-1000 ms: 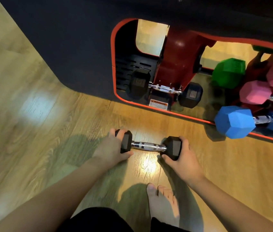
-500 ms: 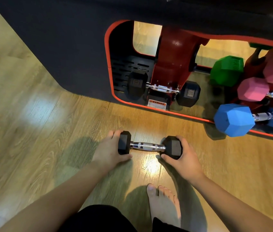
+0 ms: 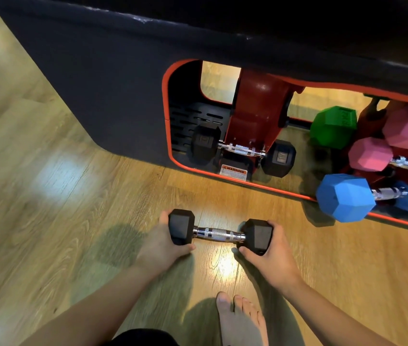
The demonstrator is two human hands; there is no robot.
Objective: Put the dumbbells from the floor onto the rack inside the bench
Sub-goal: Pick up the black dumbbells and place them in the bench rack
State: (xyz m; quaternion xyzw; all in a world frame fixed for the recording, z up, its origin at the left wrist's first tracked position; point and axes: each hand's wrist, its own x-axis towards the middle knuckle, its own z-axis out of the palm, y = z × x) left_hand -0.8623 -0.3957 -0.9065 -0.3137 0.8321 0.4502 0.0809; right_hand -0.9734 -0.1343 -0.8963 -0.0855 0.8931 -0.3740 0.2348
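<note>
Head view: glossy wood-plank floor under black bench.

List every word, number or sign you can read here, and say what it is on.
"WARNING", with a triangle sign: red-and-white sticker at the foot of the red rack.
Fine print below it: too small to read.
Raised marking on the green dumbbell: too blurred.
Embossed marks on the racked black dumbbell: unreadable.
</note>
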